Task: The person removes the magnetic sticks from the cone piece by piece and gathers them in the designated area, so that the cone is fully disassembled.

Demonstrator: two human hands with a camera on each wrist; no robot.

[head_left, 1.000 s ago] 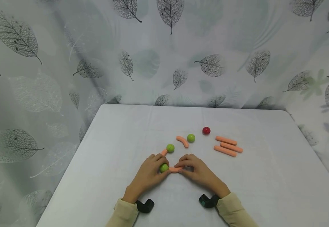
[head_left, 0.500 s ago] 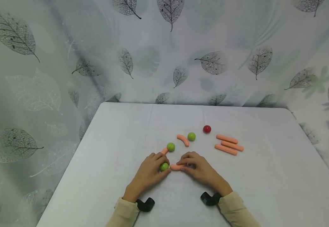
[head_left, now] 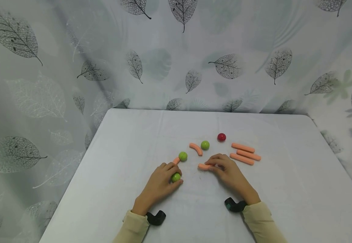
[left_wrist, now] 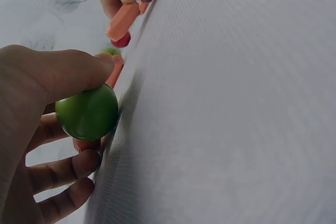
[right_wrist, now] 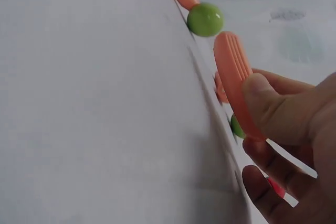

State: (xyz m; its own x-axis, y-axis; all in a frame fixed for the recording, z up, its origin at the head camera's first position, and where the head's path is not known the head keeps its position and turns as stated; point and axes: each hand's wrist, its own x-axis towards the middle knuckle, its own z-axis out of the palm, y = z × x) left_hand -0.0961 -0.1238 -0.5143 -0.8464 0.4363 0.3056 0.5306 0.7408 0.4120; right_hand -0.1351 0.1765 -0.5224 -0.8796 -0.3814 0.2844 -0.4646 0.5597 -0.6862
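Note:
My left hand (head_left: 163, 180) curls its fingers and thumb round a green ball (left_wrist: 88, 111) on the white table. Beyond those fingers lies an orange stick (head_left: 176, 161), partly hidden, with its far end by a second green ball (head_left: 183, 156). A curved orange stick with ridges (right_wrist: 233, 80) is pinched between thumb and fingers of my right hand (head_left: 227, 170). In both wrist views it looks raised off the cloth. Just past it are another curved orange stick (head_left: 195, 149) and a third green ball (head_left: 205, 145).
Three straight orange sticks (head_left: 242, 154) lie close together right of my right hand. A red ball (head_left: 221, 137) sits farther back. Leaf-patterned curtain (head_left: 163, 60) hangs behind the table (head_left: 127, 145). Each wrist wears a black device (head_left: 156, 218).
My right hand has drawn the curved orange stick away from the ball at my left hand, moving it right and farther back. The left hand stays in place on its ball.

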